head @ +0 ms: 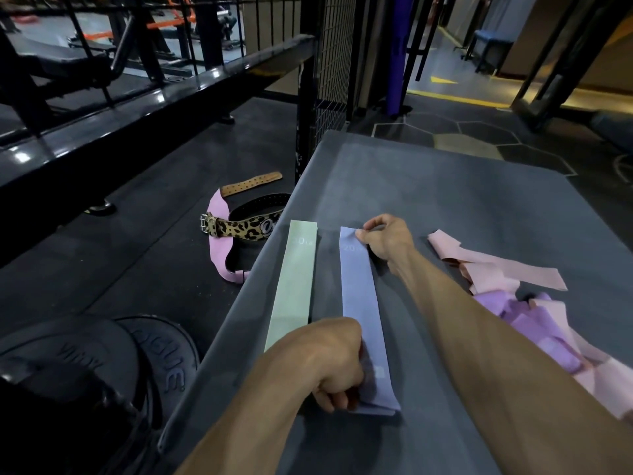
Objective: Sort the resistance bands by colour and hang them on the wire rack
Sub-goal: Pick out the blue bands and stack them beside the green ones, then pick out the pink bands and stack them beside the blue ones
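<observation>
Here, head view: a grey table (pixel 462 214) with bands on it, both bare arms reaching over it.
Band in hand: the lilac-blue band (pixel 363 303) lies flat and lengthwise on the table, held at both ends.
Right hand: the right hand (pixel 385 240) pinches the far end of that band between thumb and fingertips, the other fingers curled.
Left hand: the left hand (pixel 337 363) grips the near end with fingers curled round the edge; the fingertips are hidden under the fist.
Sorted so far: a pale green band (pixel 293 286) lies straight just beside the lilac-blue one, parallel, with a narrow strip of table between them.
Unsorted: a loose heap of pink bands (pixel 496 265) and purple bands (pixel 524 320) lies to the right, tangled and overlapping.
Rack: a black wire mesh panel (pixel 332 63) stands beyond the table's far left corner; nothing hangs on it where I can see.
Floor clutter: lifting belts (pixel 239 228) and weight plates (pixel 102 365) lie to the left, not part of the job.
Step, as I judge it: laying this band out as the start of its colour pile.
Doing it well: keep light tension between the two hands so the band lies without twist, line it up parallel to the green one, keep the gap, and release both ends together.
Risk: the right forearm passes close over the heap and could drag a pink band across.
</observation>
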Demonstrator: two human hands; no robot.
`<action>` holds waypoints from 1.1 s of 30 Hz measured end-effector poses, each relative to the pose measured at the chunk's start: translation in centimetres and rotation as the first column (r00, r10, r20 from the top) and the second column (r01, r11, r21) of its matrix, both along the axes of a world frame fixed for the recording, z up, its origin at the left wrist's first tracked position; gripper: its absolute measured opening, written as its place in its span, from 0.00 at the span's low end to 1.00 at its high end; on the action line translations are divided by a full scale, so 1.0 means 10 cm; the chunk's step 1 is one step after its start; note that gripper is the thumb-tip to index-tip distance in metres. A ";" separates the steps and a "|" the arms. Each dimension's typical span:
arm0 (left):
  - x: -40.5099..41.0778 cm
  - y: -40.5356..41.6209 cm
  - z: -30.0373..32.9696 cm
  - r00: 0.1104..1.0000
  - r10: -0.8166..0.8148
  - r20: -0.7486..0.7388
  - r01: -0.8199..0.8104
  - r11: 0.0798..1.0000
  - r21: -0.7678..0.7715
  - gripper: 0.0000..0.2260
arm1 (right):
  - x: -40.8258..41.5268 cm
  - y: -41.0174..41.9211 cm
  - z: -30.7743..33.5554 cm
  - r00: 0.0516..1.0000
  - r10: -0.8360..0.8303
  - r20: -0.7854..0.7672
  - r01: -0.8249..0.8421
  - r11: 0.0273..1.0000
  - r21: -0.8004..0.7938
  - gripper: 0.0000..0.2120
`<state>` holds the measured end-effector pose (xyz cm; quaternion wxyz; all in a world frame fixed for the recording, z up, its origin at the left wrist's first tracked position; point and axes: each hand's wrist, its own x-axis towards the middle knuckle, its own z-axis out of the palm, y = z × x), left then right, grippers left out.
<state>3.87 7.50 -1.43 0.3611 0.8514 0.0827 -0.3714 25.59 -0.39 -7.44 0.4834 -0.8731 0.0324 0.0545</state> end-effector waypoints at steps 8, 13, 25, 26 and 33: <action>0.00 0.02 -0.06 0.998 -0.021 0.055 0.016 0.996 0.089 0.07 | 0.00 -0.04 0.00 1.000 0.022 -0.019 -0.021 0.999 0.047 0.08; 0.00 0.02 -0.06 0.997 -0.030 0.073 0.023 0.995 0.094 0.08 | -0.05 -0.05 0.11 0.998 0.066 -0.016 -0.065 0.996 0.057 0.16; 0.06 0.02 -0.14 0.994 -0.061 0.086 0.044 0.982 0.181 0.09 | -0.28 0.33 0.42 0.888 0.457 -0.048 -0.283 0.462 -0.841 0.19; 0.06 0.02 -0.15 0.996 -0.057 0.074 0.043 0.983 0.178 0.09 | -0.28 0.33 0.43 0.889 0.455 -0.050 -0.283 0.462 -0.841 0.18; 0.09 -0.02 -0.14 0.994 -0.071 0.079 0.055 0.980 0.190 0.09 | -0.30 0.34 0.41 0.892 0.449 -0.050 -0.286 0.475 -0.832 0.17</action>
